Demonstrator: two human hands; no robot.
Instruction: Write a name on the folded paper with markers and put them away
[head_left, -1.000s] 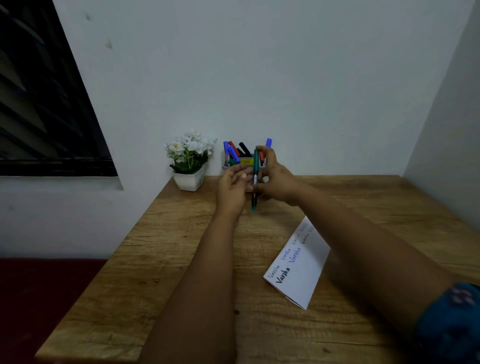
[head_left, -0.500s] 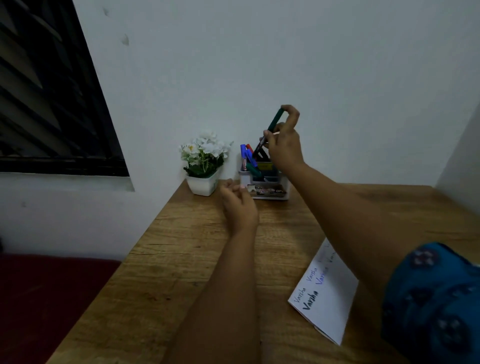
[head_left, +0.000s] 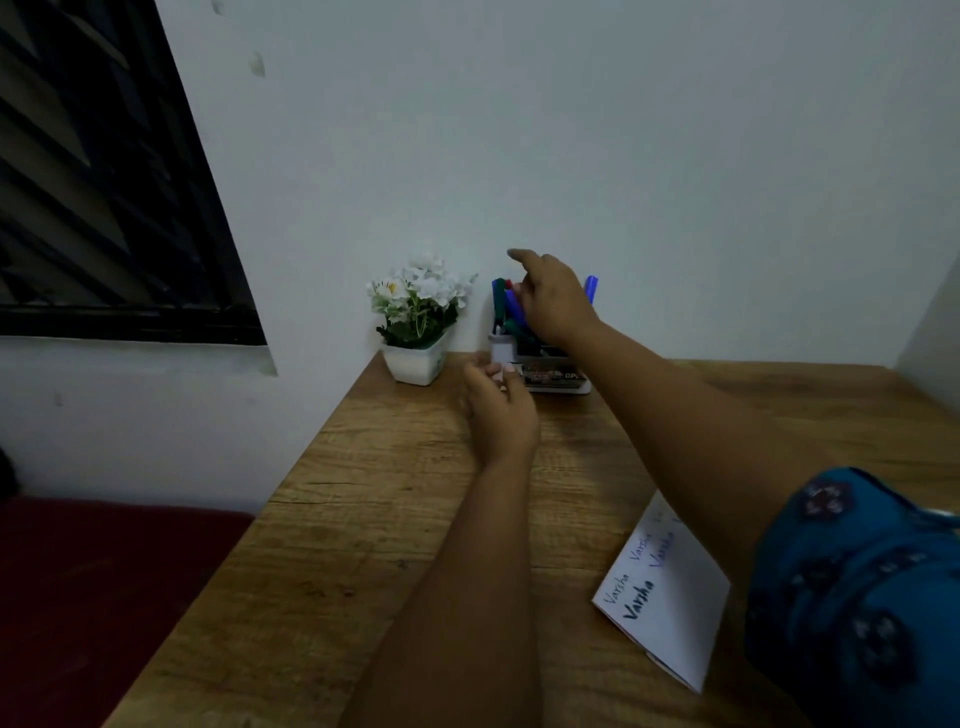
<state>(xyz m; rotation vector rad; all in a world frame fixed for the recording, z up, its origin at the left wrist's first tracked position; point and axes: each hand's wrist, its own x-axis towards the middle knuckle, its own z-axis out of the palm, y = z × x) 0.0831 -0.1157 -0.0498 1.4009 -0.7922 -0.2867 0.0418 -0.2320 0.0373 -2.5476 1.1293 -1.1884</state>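
Since half a second ago, the green marker has left your right hand and now stands in the marker holder. Your right fingers are loosely spread and hold nothing, the forefinger stretched toward the wall, the hand hovering just above the holder's mouth. Your left hand sits lower, just in front of the holder, its fingers loosely curled; you cannot tell from this view whether they touch the holder's front wall.

Inside the holder, the green marker stands nearly upright at the left edge, its long axis vertical, cap end up. Beside it a blue marker and a red one lean leftward, and another blue marker pokes up at the right, behind your wrist.

Left of the holder, a white pot of white flowers stands against the wall. The folded paper lies flat on the wooden counter near your right elbow, well apart from the holder, its long axis running diagonally away from you, with the name written several times along its left edge.
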